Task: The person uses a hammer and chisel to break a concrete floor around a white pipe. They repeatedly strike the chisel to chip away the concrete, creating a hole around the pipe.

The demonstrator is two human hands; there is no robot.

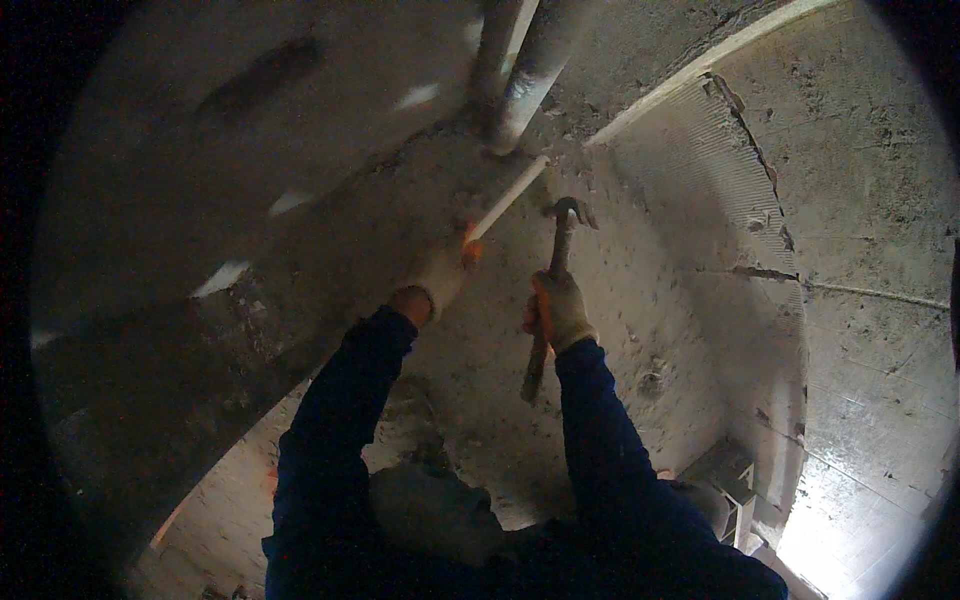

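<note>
My left hand [440, 282], in a pale glove with orange on its fingers, is stretched up and closed round the lower end of a thin pale rod [512, 195]. The rod slants up to the right, its far tip near the rough grey surface below a pipe end. My right hand [563, 308], gloved in white and orange, grips a claw hammer [563, 242] by its handle. The hammer stands nearly upright, head up, to the right of the rod and apart from it in the picture. Both forearms wear dark blue sleeves.
A round pipe [535, 85] comes down from above. A dark slab [200, 330] fills the left side. Rough concrete wall [860, 200] with a ribbed patch [725, 150] and a cracked edge lies right. A metal bracket [742, 500] sits low right, near a brightly lit area.
</note>
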